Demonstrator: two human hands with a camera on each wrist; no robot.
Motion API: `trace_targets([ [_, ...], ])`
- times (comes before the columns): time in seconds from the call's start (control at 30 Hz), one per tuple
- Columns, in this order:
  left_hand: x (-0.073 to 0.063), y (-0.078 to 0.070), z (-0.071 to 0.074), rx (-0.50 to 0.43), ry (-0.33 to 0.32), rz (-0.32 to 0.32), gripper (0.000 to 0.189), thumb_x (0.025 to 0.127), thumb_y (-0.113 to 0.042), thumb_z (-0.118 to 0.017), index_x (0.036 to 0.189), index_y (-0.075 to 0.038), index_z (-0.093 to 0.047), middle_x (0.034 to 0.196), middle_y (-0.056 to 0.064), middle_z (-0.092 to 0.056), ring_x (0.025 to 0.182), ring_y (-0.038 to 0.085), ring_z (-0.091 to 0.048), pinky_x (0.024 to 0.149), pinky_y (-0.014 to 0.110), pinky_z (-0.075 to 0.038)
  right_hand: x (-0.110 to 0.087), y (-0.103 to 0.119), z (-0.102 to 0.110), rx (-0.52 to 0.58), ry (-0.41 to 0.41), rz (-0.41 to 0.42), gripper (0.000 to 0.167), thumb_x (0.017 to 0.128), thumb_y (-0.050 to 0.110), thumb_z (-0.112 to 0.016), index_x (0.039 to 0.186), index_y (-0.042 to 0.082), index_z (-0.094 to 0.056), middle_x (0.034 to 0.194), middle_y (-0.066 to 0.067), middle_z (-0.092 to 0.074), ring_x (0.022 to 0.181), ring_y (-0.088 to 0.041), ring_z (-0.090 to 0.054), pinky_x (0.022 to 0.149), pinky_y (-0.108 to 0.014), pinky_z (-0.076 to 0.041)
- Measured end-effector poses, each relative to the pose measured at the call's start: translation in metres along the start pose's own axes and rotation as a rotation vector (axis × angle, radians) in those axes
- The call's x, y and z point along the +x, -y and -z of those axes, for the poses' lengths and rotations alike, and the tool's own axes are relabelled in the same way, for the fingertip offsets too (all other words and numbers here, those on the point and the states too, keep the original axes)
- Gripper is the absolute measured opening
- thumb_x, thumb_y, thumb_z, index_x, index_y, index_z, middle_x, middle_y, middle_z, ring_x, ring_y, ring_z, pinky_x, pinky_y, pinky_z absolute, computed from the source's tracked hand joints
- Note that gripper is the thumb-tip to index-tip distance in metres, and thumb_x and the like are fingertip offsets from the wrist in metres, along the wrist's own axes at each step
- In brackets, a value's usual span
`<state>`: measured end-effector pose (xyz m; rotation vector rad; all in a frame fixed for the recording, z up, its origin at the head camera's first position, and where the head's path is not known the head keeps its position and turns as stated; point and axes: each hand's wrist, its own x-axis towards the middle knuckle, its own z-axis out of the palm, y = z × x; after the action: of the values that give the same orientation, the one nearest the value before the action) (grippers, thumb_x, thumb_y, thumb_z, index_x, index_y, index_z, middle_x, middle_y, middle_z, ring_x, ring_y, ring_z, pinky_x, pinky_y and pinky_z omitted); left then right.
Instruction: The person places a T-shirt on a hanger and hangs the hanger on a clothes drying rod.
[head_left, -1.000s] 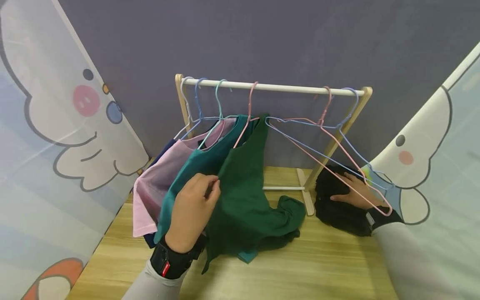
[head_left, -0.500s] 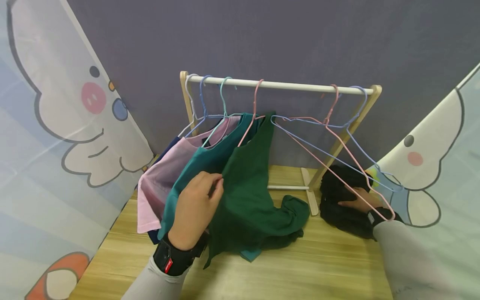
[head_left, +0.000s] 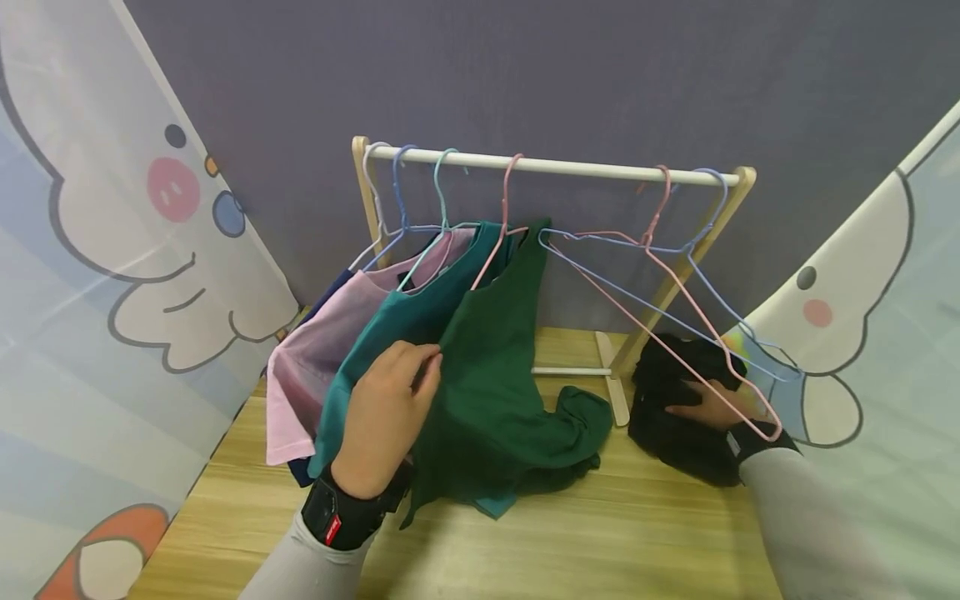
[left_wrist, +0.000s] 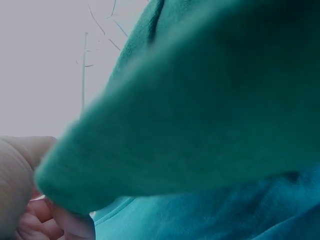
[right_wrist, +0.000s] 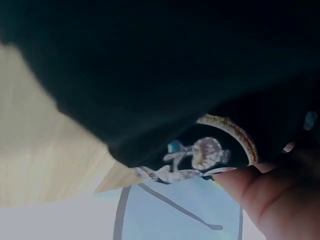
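My left hand (head_left: 388, 408) pinches the edge of a dark green shirt (head_left: 487, 392), which hangs from a pink hanger (head_left: 504, 200); the left wrist view shows its green fabric (left_wrist: 165, 125) between thumb and fingers. One sleeve of this shirt lies bunched on the table. At the right, my right hand (head_left: 712, 406) grips a crumpled black garment (head_left: 667, 417), fingers partly buried in it. A coloured print (right_wrist: 205, 152) on the black fabric shows beside the thumb in the right wrist view.
A teal shirt (head_left: 375, 342), a pink shirt (head_left: 307, 375) and a navy garment (head_left: 300, 472) hang left on the white rail (head_left: 570, 167). Bare pink (head_left: 690, 292) and blue hangers (head_left: 723, 292) dangle above my right forearm. Printed curtains flank the wooden table (head_left: 585, 533).
My right hand's fingers, spread over the black garment earlier, have sunk into its folds. The left hand keeps its pinch on the green shirt. The head view has shifted slightly.
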<state>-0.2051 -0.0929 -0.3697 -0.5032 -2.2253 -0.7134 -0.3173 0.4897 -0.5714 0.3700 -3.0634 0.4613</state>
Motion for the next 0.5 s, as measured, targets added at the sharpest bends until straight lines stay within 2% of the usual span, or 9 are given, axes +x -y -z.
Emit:
trace_targets([
  [0.13,0.000,0.000,-0.001,-0.005,0.004,0.003,0.017,0.096,-0.014,-0.075,0.109,-0.003,-0.076,0.095,0.010,-0.073,0.083,0.022,-0.068,0.079,0.040,-0.063,-0.015,0.016,0.007,0.024,0.049,-0.032,0.086,0.088,0.054,-0.077,0.141,-0.009,-0.056,0.138,-0.043,-0.054,0.123,-0.063,-0.054,0.097,-0.072,-0.047],
  [0.23,0.000,0.000,-0.002,-0.004,0.001,0.003,0.017,0.096,-0.014,-0.076,0.110,-0.003,-0.076,0.094,0.010,-0.073,0.082,0.022,-0.068,0.078,0.040,-0.062,-0.026,0.030,0.014,0.019,0.091,-0.057,0.087,0.092,0.058,-0.071,0.144,-0.009,-0.054,0.144,-0.043,-0.049,0.130,-0.065,-0.047,0.101,-0.074,-0.043],
  [0.3,0.000,0.001,-0.002,0.000,-0.004,0.004,0.017,0.096,-0.014,-0.075,0.110,-0.003,-0.076,0.094,0.009,-0.073,0.083,0.022,-0.068,0.078,0.040,-0.062,-0.034,0.042,0.019,0.001,0.122,-0.095,0.088,0.093,0.062,-0.067,0.145,-0.007,-0.053,0.144,-0.043,-0.048,0.129,-0.065,-0.047,0.098,-0.075,-0.044],
  [0.4,-0.001,0.002,-0.003,0.004,-0.009,0.010,0.017,0.097,-0.015,-0.074,0.110,-0.005,-0.076,0.094,0.008,-0.073,0.083,0.022,-0.068,0.077,0.041,-0.061,-0.046,0.062,0.025,-0.061,0.176,-0.161,0.090,0.094,0.068,-0.061,0.145,-0.005,-0.053,0.139,-0.044,-0.050,0.119,-0.067,-0.053,0.091,-0.075,-0.047],
  [0.5,-0.002,0.003,-0.004,0.007,-0.014,0.012,0.016,0.097,-0.015,-0.074,0.110,-0.006,-0.076,0.094,0.007,-0.072,0.084,0.022,-0.068,0.076,0.041,-0.061,-0.056,0.077,0.025,-0.083,0.169,-0.164,0.087,0.093,0.065,-0.063,0.144,-0.005,-0.055,0.131,-0.042,-0.053,0.106,-0.064,-0.060,0.085,-0.072,-0.050],
])
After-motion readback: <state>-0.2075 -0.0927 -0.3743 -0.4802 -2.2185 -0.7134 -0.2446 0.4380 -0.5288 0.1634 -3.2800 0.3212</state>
